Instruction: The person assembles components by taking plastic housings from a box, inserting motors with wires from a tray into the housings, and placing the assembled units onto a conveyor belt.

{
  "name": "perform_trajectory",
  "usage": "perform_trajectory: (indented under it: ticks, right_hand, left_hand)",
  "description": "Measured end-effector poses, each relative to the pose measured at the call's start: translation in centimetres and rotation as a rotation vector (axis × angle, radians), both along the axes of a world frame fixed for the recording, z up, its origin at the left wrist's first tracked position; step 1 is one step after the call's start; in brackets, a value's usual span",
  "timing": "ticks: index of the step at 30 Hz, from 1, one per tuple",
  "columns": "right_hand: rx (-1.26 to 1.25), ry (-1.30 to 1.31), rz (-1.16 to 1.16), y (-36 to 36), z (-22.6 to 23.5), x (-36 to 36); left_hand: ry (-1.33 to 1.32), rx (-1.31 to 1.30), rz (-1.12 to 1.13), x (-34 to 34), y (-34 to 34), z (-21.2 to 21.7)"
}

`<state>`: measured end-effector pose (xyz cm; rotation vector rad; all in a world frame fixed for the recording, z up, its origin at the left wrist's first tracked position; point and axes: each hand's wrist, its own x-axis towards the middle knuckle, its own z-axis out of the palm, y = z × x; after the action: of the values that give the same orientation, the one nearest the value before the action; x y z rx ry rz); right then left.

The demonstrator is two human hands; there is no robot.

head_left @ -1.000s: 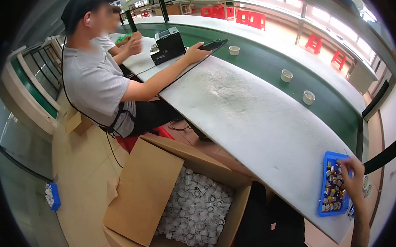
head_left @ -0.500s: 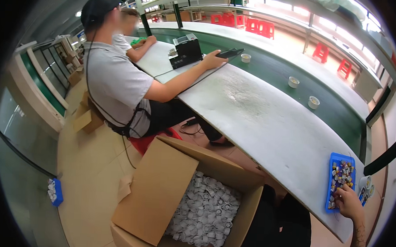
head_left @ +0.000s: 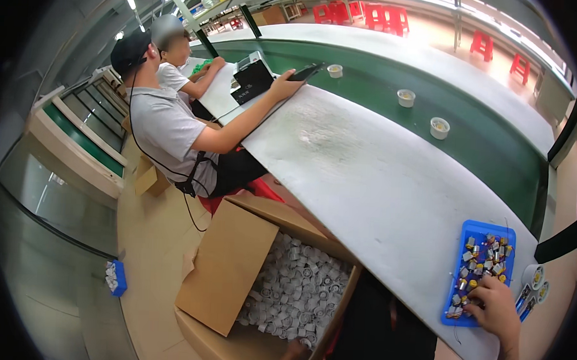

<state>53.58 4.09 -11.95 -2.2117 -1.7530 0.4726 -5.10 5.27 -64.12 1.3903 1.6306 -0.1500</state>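
My right hand (head_left: 495,309) is over the near end of a blue plastic tray (head_left: 455,264), fingers curled and pinching among small motors (head_left: 489,248) with metal and yellow parts. One small motor seems to be at the fingertips, partly hidden by them. At the lower edge, my left hand (head_left: 294,355) reaches into an open cardboard box (head_left: 228,274) of loose white plastic cup-shaped parts (head_left: 303,280). Its fingers are closed at a white cup-shaped part (head_left: 304,343) by the box's near side; the lower part of the hand is cut off.
White round pieces (head_left: 533,275) with blue parts lie right of the tray. Cups (head_left: 439,128) stand on the green conveyor (head_left: 489,147) beyond the white table (head_left: 378,184). A co-worker (head_left: 175,120) holds a dark device at left, beside another person. A blue bin (head_left: 118,277) is on the floor.
The view has shifted, and more of my left hand shows in the box. My right hand remains at the tray's near end, its fingers now lower among the motors.
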Motion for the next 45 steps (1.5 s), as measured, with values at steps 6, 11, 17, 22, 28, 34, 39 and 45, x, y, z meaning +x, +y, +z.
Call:
perform_trajectory:
  ticks: [6,11,17,22,28,34,39,45]
  right_hand:
    - [0.036,-0.093,0.028,-0.1,-1.2,-1.1]
    - [0.13,0.075,0.074,-1.3,-1.6,-0.3]
    - [0.215,0.324,-0.119,-1.2,-1.6,0.3]
    - [0.326,0.462,-0.121,-1.8,-2.7,1.6]
    - [0.312,0.855,-0.492,-2.3,-2.0,0.5]
    - [0.647,0.406,0.023,1.0,2.7,1.1]
    - [0.634,0.372,0.276,5.3,6.7,-1.5]
    - [0.549,0.332,0.288,5.6,6.6,-3.2]
  left_hand:
    - [0.019,-0.063,0.336,5.1,4.1,11.8]
    - [-0.305,0.038,0.872,4.8,4.7,13.6]
    - [-0.802,0.261,1.075,9.3,8.0,22.2]
    - [-1.016,0.32,0.994,13.2,9.3,29.4]
    - [-1.365,0.266,0.971,20.3,12.0,38.2]
    - [-1.673,0.184,0.643,29.1,14.8,45.9]
    - [-1.857,0.003,0.538,34.7,13.6,49.3]
    - [-1.716,0.224,0.363,36.7,11.6,49.1]
